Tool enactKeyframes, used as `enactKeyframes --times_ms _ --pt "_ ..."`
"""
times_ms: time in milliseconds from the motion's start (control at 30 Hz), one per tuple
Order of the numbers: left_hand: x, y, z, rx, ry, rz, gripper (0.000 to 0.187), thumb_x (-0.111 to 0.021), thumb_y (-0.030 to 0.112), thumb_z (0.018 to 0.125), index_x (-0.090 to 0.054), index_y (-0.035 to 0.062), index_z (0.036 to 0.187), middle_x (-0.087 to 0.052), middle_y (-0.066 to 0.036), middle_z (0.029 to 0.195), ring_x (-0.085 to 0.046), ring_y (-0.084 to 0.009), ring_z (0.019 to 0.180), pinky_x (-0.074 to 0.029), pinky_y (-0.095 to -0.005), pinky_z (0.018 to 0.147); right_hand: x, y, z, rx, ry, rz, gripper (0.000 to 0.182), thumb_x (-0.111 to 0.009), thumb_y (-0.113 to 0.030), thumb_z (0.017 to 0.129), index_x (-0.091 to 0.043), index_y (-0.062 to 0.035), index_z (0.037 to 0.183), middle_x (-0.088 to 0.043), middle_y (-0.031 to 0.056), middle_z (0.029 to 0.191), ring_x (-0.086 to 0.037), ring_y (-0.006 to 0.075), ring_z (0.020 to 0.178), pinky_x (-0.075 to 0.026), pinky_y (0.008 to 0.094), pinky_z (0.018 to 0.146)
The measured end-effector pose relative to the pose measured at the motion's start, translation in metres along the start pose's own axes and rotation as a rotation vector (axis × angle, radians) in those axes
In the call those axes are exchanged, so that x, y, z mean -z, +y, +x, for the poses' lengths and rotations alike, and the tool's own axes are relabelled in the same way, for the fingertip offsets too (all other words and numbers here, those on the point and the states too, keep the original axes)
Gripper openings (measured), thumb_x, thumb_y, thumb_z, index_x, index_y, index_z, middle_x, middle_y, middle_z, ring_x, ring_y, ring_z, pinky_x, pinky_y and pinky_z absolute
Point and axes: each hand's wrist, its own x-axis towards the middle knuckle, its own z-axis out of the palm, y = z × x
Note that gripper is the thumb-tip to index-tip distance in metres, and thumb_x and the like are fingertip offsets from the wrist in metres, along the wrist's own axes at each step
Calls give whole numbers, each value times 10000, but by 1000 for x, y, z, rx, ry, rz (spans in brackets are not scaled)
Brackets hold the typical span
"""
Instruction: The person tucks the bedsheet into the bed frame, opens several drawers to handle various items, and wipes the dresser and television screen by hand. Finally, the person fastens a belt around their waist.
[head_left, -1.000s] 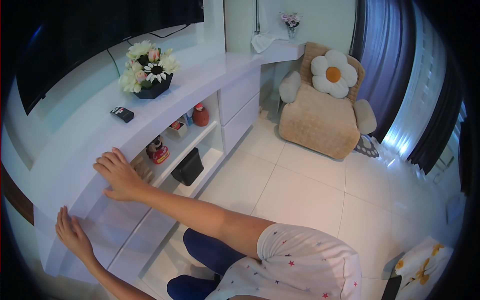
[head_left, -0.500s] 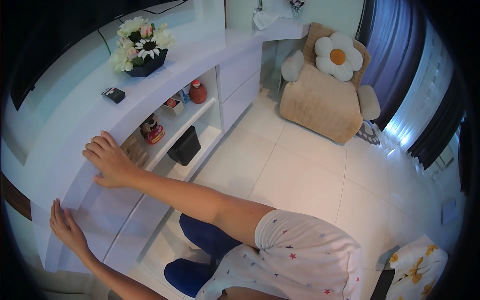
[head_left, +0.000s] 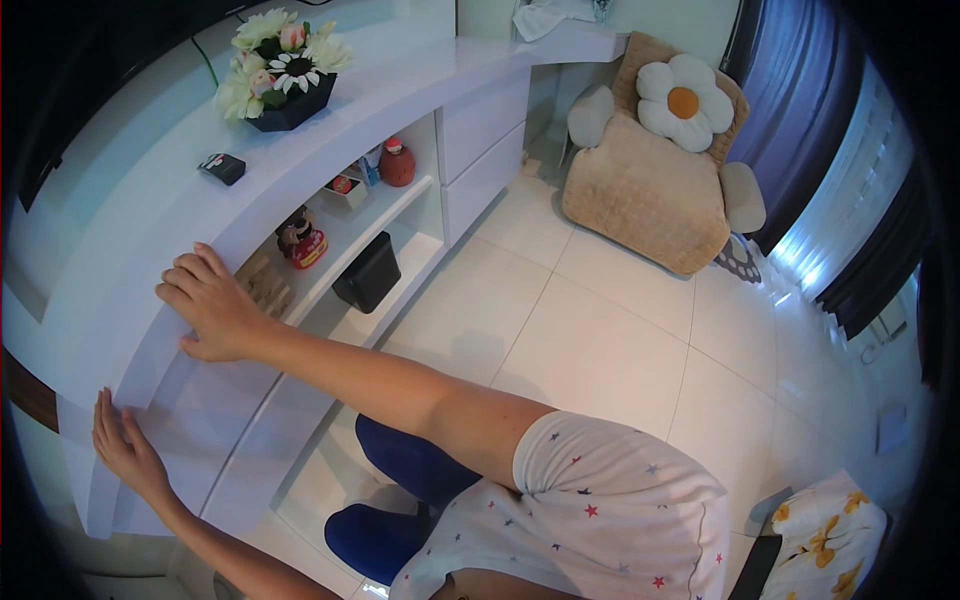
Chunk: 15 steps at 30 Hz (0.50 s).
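Note:
A long white curved cabinet [head_left: 395, 115] runs along the wall on the left of the head view. My right hand [head_left: 215, 305] rests on its top edge, fingers partly spread and slightly bent, with nothing in it. Lower down, my left hand [head_left: 130, 450] lies against the cabinet's near end, fingers stretched out and the thumb apart, also without an object. Beyond my right hand, a small black box-like object [head_left: 222, 168] lies on the cabinet top. Farther along stands a dark pot of artificial flowers [head_left: 290, 75].
Open shelves hold a red jar [head_left: 396, 163], a figurine with a red base [head_left: 303, 240] and a black box [head_left: 368, 273]. A brown armchair [head_left: 645, 195] with a flower cushion [head_left: 683, 102] stands by curtains [head_left: 800, 120]. A television [head_left: 95, 80] hangs above the cabinet.
The view has shifted slightly, so most things sit a little higher in the picture. Both hands stay on the cabinet with fingers still extended.

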Motion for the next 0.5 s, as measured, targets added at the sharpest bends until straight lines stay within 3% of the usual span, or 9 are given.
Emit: enactKeyframes --times_ms 500 --pt "0 3 -1 3 20 34 326 -465 216 918 -539 94 1211 -542 -84 1240 -462 -268 1183 -277 -410 1023 -1 0 2 2 -17 6 623 -739 -260 586 -498 -20 1107 -480 132 1121 -372 297 1165 -149 478 1092"
